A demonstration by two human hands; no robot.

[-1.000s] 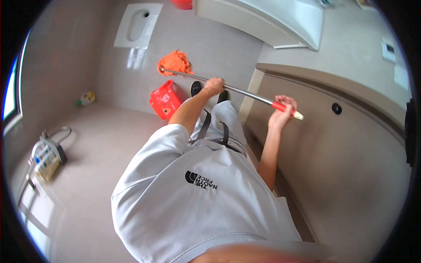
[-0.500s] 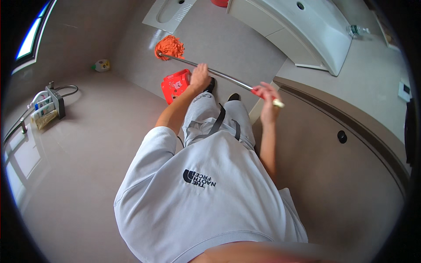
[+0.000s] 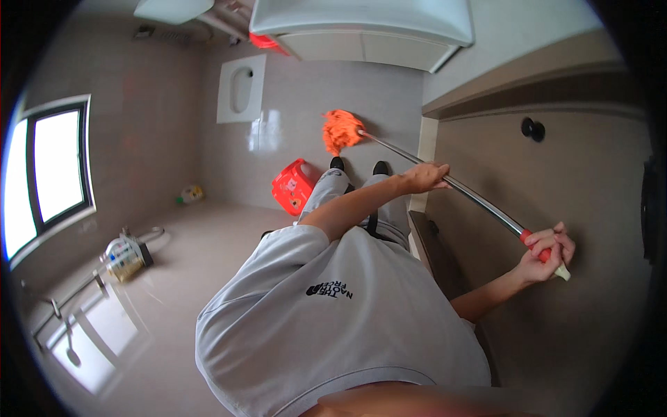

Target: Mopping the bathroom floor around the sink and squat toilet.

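Note:
A mop with a metal pole (image 3: 484, 203) slants across the view, its orange strand head (image 3: 342, 131) on the grey floor in front of my feet. My left hand (image 3: 424, 178) is wrapped round the middle of the pole. Farther up, my right hand (image 3: 551, 249) grips the red handle section, and the pale end cap pokes out beyond it. Beside my left foot is a red plastic stool or bucket (image 3: 292, 187) with printed pictures; I cannot tell which.
Ahead stands a white washbasin cabinet (image 3: 363, 47), with a squat toilet (image 3: 241, 89) to its left. A brown door (image 3: 500, 149) with a black knob is at the right. By the left wall are a small bottle (image 3: 191, 194) and a shelf of toiletries (image 3: 126, 257).
The mop head has been drawn from the far left to the right, nearer my feet. Both hands have moved right with the pole, and my view has turned.

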